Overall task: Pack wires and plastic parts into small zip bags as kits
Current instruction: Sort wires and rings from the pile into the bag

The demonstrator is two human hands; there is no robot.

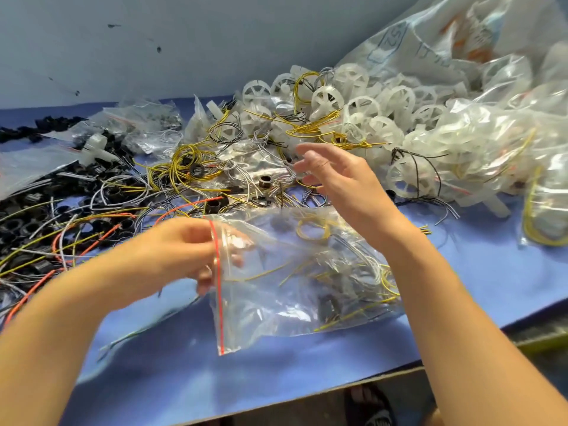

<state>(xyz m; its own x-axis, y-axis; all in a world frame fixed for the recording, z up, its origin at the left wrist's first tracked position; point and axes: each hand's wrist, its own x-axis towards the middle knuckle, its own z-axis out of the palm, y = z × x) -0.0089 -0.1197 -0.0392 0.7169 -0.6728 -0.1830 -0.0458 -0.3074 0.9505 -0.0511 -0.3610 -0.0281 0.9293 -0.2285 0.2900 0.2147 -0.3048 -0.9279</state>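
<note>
My left hand (pixel 187 250) grips the mouth of the part-filled zip bag (pixel 292 290) while my right hand (pixel 335 176), open and seemingly empty, hovers over unpacked wires (pixel 184 167) beyond it.

One clear plastic zip bag with red seal strip (pixel 292 290): front centre, mouth to the left, holding yellow, white and black wires. Tangle of loose yellow, orange and white wires (pixel 184 170): behind it. Heap of black plastic rings (pixel 18 226): left. Pile of white spoked plastic wheels (pixel 362 109): rear right.
</note>
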